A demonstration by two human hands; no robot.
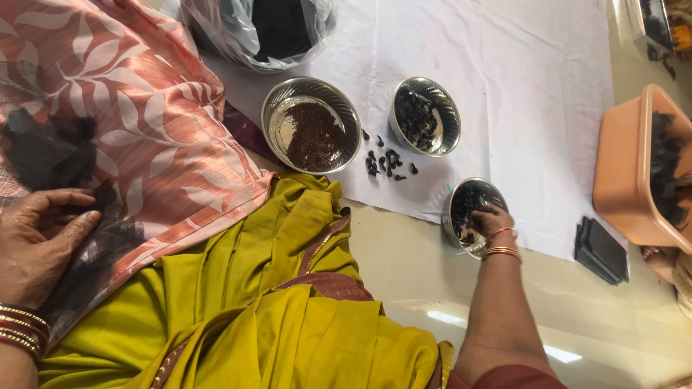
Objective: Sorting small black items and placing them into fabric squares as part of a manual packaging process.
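A white cloth sheet (504, 86) is lying spread across the pale floor, carrying most of the smaller things. A salmon-pink leaf-patterned cloth (144, 108) is draping over the person's lap at the left, above folds of mustard-yellow fabric (288, 317). At the right edge a peach plastic tub (623, 173) is sitting with dark material inside it. At the top a clear plastic bag (216, 32) is holding a black mass.

Three steel bowls are standing on the sheet: the largest steel bowl (277, 108) is holding fine dark-brown grains, the middle steel bowl (450, 115) is holding black chunks, and the near steel bowl (455, 209) is also holding dark pieces. A stack of black squares (602, 252) is lying just beside the sheet's edge.

The left hand (40, 241) is resting flat with fingers spread loosely on a piece of black net fabric (86, 266) lying on the pink cloth. The right hand (490, 220) is reaching into the near bowl, fingers dipping among the pieces; whether it is pinching anything I cannot tell.

Loose black pieces (386, 162) are lying scattered between the two upper bowls.
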